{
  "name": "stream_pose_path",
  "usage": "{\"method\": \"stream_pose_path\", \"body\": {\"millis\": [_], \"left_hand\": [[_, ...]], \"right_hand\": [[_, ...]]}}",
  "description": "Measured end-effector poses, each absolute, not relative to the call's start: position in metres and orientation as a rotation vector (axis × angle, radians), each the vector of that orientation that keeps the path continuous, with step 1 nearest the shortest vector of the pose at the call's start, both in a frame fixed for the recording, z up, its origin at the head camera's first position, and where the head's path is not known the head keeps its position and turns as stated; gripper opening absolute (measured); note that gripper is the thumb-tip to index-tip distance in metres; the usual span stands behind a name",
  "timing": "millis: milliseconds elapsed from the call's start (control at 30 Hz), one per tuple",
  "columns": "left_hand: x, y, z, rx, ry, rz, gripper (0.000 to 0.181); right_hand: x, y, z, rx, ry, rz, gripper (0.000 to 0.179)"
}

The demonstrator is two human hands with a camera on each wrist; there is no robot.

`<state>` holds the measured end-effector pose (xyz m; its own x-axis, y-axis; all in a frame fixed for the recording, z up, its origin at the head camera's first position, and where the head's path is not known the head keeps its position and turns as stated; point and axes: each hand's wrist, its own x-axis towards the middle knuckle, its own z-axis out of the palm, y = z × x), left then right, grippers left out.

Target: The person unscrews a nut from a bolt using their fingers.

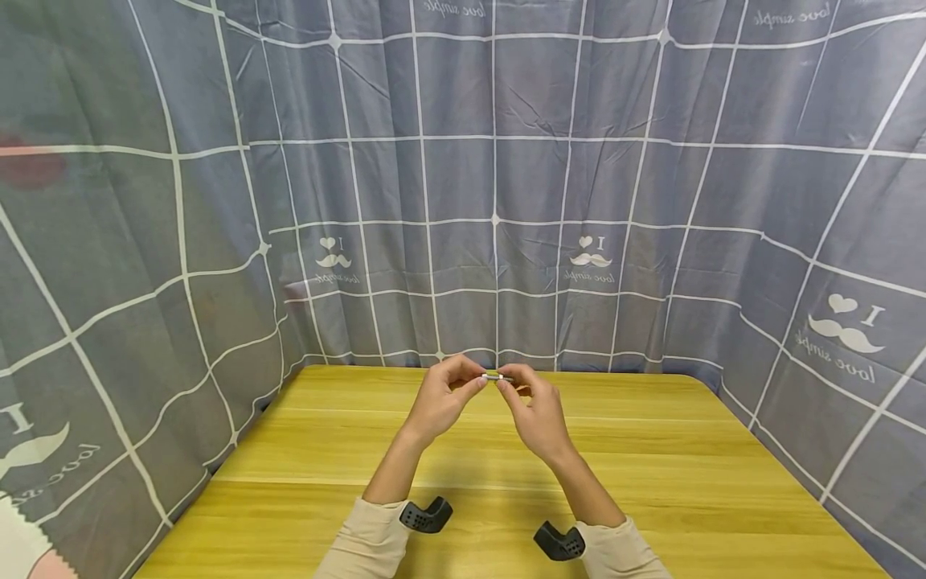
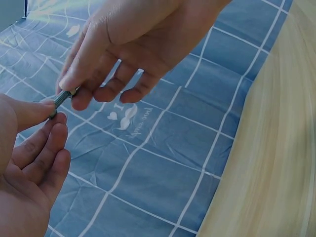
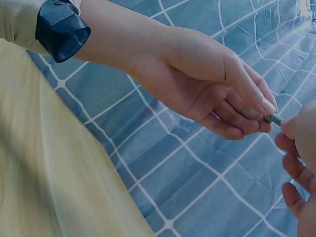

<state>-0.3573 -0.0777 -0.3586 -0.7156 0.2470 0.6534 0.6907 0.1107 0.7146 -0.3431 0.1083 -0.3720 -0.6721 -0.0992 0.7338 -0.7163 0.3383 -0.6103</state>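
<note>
Above the far part of the table, a small metal bolt (image 1: 493, 376) is held between both hands. My left hand (image 1: 439, 400) pinches one end between thumb and fingers. In the left wrist view, the threaded shank of the bolt (image 2: 60, 99) shows between the fingertips. At its other end sits a small yellowish nut (image 2: 74, 92), pinched by the thumb and index finger of my right hand (image 1: 536, 415). Seen from the right wrist, part of the bolt (image 3: 277, 120) spans the gap between the hands. Fingertips hide much of both ends.
Beneath the hands lies a wood-grain table (image 1: 637, 458). A grey curtain (image 1: 535, 185) with white grid lines closes off its back and sides. Black wrist cameras (image 1: 427, 515) sit at both sleeve cuffs. A pale, scallop-edged thing (image 1: 22, 539) shows at the lower left corner.
</note>
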Motion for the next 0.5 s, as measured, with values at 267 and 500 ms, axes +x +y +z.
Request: {"method": "stream_pose_path", "body": {"millis": [267, 500], "left_hand": [[-0.3571, -0.0768, -0.357, -0.887, -2.038, -1.654, 0.005], [-0.353, -0.0749, -0.3535, -0.862, -2.067, -1.623, 0.005]], "right_hand": [[-0.3414, 0.1068, -0.3715, 0.703, -2.037, 1.38, 0.03], [-0.3424, 0.106, -0.3713, 0.75, -2.015, 1.324, 0.027]]}}
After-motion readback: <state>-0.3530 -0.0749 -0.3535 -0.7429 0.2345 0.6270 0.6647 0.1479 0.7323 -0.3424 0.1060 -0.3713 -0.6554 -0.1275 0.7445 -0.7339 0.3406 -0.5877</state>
